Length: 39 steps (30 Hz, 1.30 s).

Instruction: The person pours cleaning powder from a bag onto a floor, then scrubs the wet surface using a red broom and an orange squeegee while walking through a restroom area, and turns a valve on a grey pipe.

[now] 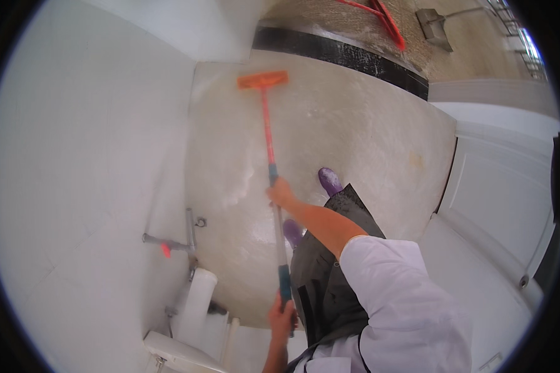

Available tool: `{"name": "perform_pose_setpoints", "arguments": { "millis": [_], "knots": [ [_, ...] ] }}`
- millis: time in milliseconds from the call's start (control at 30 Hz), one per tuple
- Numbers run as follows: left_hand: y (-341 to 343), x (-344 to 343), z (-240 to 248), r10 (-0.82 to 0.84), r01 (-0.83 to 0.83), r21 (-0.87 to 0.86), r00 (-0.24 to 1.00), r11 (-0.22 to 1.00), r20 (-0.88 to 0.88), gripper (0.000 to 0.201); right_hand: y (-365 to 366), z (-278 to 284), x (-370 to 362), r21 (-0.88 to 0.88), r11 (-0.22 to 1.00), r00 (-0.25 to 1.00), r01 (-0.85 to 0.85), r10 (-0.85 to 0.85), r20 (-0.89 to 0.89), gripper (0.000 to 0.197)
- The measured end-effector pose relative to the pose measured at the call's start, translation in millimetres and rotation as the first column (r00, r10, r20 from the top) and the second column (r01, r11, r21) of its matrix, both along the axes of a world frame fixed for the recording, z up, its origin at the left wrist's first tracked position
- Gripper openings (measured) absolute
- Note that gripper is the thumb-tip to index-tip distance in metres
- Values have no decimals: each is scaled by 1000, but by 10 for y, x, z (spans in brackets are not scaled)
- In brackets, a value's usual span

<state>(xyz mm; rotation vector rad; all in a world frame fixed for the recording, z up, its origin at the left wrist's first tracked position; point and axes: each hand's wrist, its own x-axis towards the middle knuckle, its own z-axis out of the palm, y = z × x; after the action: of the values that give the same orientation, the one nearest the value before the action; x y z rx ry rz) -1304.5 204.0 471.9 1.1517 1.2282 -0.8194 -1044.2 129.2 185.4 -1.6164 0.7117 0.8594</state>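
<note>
I hold a long-handled floor brush [269, 127] in both hands. My right hand [283, 193] is closed around the upper part of the pole, just below a teal collar. Lower down, close to my body, my left hand [282, 317] grips the pole's end by the teal grip [284, 283]. The wide orange head [262, 79], blurred by motion, is on the wet pale floor [330, 124] near the far left corner. Bristles cannot be made out. My purple boots [330, 181] show beside the pole, under a dark apron [330, 280].
A white wall [93, 124] runs along the left, with a grey pipe [190, 233] and a white basin-like fixture [180, 351]. Across the far side lies a black threshold [342, 56]. Beyond it are a red floor brush [389, 25] and a grey dustpan [434, 29]. A white door [498, 193] stands right.
</note>
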Motion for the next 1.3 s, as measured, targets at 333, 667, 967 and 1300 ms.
{"name": "perform_pose_setpoints", "arguments": {
  "millis": [333, 667, 967, 1300],
  "knots": [
    [1194, -1124, 919, -574, 587, 60, 805, 808, -151, 54, 815, 756, -2761, 183, 936, 895, 302, -212, -393, 25],
    [-365, 1132, -719, -956, 970, 210, 58, 121, 286, 56, -2789, -397, -1732, -262, 583, 557, 769, -813, -172, 15],
    [-660, 1021, 46, -820, 811, -394, 536, 433, 203, 65, -2707, 16, -1937, -348, 427, 414, 834, -903, -116, 44],
    [-2349, 1761, -479, -895, 886, -227, 434, 403, 105, 55, -4785, -556, -1209, -238, 191, 210, 952, -976, 57, 23]
  ]
}}
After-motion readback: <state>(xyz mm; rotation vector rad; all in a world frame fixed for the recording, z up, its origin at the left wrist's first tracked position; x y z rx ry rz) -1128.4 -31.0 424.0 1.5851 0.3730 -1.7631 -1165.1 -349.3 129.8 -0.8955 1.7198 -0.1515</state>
